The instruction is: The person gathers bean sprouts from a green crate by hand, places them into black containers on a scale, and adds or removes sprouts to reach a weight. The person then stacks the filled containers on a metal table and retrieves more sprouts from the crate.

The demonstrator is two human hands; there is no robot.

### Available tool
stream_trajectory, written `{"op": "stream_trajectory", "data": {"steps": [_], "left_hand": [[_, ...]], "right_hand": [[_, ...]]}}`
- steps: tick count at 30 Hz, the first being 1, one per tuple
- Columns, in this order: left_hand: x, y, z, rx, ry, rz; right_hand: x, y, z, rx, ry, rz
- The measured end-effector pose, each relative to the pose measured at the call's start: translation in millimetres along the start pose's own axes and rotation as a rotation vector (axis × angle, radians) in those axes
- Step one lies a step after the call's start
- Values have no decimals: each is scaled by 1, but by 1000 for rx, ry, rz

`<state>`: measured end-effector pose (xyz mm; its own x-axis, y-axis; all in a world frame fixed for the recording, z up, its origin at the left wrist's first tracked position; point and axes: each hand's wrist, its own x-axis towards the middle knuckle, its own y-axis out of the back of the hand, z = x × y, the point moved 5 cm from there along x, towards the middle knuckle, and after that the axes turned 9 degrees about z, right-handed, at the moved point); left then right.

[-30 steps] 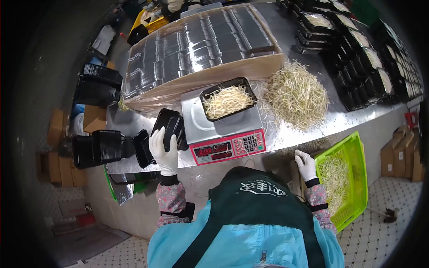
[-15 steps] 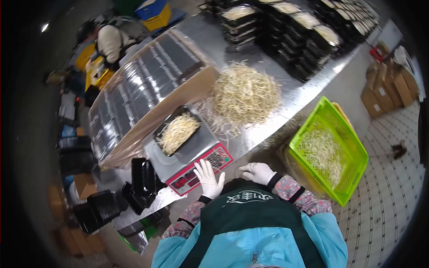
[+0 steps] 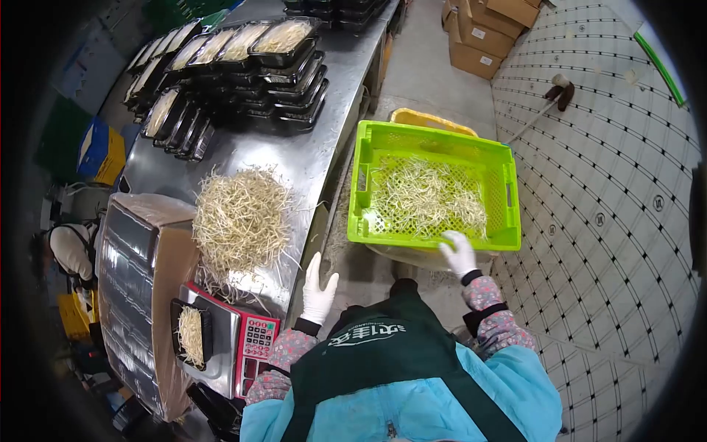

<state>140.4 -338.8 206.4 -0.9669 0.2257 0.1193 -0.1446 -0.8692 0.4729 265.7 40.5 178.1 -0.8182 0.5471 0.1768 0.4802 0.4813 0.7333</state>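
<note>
My left hand (image 3: 319, 291), in a white glove, is raised beside the metal table's edge. Its thumb and fingers are apart, and it holds nothing. The gloved right hand (image 3: 458, 254) reaches to the near rim of a bright green plastic crate (image 3: 398, 239), fingers stretched out over it. Pale bean sprouts (image 3: 423, 195) lie loose across the crate's mesh bottom. To the left hand's upper left, a large heap of sprouts (image 3: 243, 217) sits on the table. Below that heap stands a red-framed digital scale (image 3: 258, 335), bearing a black tray (image 3: 207, 324) with sprouts in it.
Stacked black trays of sprouts (image 3: 283, 66) stand at the table's far part. A carton of black trays (image 3: 158, 272) borders the scale. Behind the crate shows a yellow basket rim (image 3: 434, 121). Cardboard boxes (image 3: 482, 40) stand on the floor, and a person (image 3: 70, 250) is at far left.
My view has swung right toward the green crate. The right hand has moved from in front of my apron to the crate's near rim. My left hand has left the scale's edge.
</note>
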Motion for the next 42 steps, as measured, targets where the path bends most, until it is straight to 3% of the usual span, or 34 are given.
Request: {"op": "stream_trajectory", "data": {"steps": [2, 3, 6, 8, 10, 12, 13, 14, 18, 20, 23, 24, 26, 28, 30, 32, 34, 36, 37, 42], "left_hand": [[10, -13, -3, -15, 36, 70], [16, -19, 1, -10, 81, 92], [24, -28, 7, -18, 192, 232], [28, -24, 9, 43, 172, 404], [32, -5, 9, 134, 203, 522], [28, 24, 3, 287, 270, 818], [21, 35, -49, -10, 268, 922], [27, 58, -13, -56, 391, 1005], [45, 115, -50, -159, 367, 1096], [59, 131, -78, -41, 554, 1179], [96, 146, -96, 21, 669, 1174], [107, 150, -94, 9, 726, 1177], [126, 152, -99, 39, 769, 1153], [142, 151, -86, 50, 911, 1062], [150, 155, -93, 109, 933, 1065], [163, 154, -109, -494, 687, 1103], [171, 156, -101, -573, 704, 1150], [186, 163, -79, -776, 412, 1131], [190, 167, -56, -846, 374, 1143], [201, 163, -1, -851, 284, 1059]], "right_hand": [[11, 29, 86, -350, -122, 156], [20, 41, 121, -353, -142, 173], [38, 25, 207, -536, -378, -72], [54, -5, 197, -412, -131, -72], [72, -42, 141, -328, 28, -126], [103, -71, 48, -48, 203, -216], [118, -89, 5, 21, 294, -237], [133, -101, -46, 144, 372, -248], [169, -160, -219, 420, 543, -336], [174, -217, -274, 529, 449, -500], [174, -280, -346, 516, 274, -587], [171, -320, -349, 585, 185, -623], [162, -326, -383, 563, 75, -720], [144, -332, -409, 242, 197, -742], [133, -335, -418, 175, 149, -761], [129, -342, -423, 382, 100, -827], [130, -356, -421, 445, 77, -762], [129, -363, -428, 969, -59, -849], [132, -338, -444, 1093, -95, -890], [157, -268, -455, 1208, -47, -865]]}}
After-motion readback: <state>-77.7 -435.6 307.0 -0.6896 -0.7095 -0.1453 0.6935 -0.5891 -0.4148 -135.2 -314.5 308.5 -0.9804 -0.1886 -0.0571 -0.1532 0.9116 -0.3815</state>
